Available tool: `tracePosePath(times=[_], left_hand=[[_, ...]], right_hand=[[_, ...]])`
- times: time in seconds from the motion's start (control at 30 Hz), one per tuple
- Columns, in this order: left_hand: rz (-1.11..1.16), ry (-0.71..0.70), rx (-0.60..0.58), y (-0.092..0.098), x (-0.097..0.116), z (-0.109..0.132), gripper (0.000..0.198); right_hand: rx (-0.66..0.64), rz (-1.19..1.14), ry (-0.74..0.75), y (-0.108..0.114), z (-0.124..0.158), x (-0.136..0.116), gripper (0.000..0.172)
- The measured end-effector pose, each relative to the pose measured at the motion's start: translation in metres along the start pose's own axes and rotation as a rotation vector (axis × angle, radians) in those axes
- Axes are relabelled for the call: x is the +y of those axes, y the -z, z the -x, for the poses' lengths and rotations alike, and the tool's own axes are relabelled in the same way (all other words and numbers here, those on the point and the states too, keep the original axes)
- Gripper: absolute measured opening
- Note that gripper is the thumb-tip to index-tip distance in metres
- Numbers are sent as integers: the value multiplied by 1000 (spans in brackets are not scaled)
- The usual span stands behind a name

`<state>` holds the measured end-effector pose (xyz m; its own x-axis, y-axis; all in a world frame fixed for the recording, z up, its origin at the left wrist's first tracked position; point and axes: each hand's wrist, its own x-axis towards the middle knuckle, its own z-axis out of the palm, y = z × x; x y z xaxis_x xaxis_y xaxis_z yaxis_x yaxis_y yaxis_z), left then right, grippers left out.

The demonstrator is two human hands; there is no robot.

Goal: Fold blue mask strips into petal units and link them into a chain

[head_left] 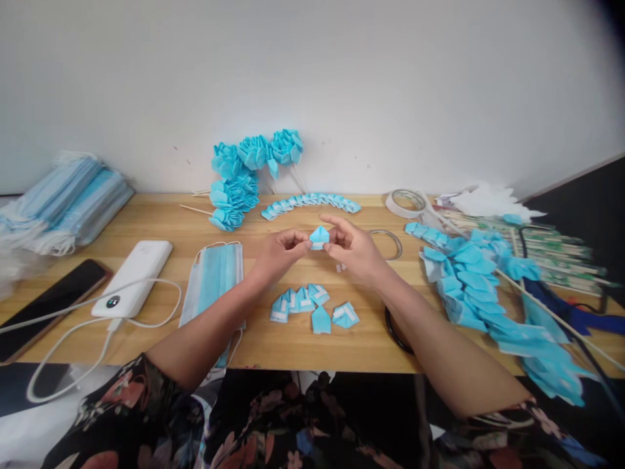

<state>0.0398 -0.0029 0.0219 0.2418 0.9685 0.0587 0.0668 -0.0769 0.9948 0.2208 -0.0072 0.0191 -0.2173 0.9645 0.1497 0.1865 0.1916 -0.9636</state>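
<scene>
Between my two hands, just above the wooden table (161,218), is a small folded blue petal (319,236) with a white strip along its lower edge. My left hand (288,251) pinches its left side. The thumb and fingers of my right hand (349,244) grip its right side, with the index finger raised. Below the hands lie several loose folded petals (303,299), most with white strips, and one apart on the right (346,314). Behind the hands an arched row of overlapping petals (312,202) lies on the table.
Blue flowers on sticks (234,195) lean at the wall. Left are stacked face masks (83,195), a phone (53,306), a cabled power bank (134,277) and a mask (215,273). Right are tape rolls (405,203), a blue petal heap (469,280) and green-and-white packets (551,251).
</scene>
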Motion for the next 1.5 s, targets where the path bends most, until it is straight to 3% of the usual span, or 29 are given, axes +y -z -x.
tracePosePath(times=[0.13,0.23,0.4,0.57,1.0,1.5], left_hand=[[-30,16,4,2,0,0,19],[-29,17,73,3,-2,-1,20],[2,18,127,3,-6,-2,21],[48,-9,108,0,-5,-1,21],[17,-37,39,-4,0,3,21],[-16,-54,38,-4,-1,3,23]], right_hand=[[-9,-62,-5,2,-1,0,59],[47,-78,34,3,1,-6,47],[232,361,237,-1,11,-22,9],[131,628,426,-8,12,-20,11],[163,654,345,-9,11,-12,6],[128,609,331,-10,11,-10,13]])
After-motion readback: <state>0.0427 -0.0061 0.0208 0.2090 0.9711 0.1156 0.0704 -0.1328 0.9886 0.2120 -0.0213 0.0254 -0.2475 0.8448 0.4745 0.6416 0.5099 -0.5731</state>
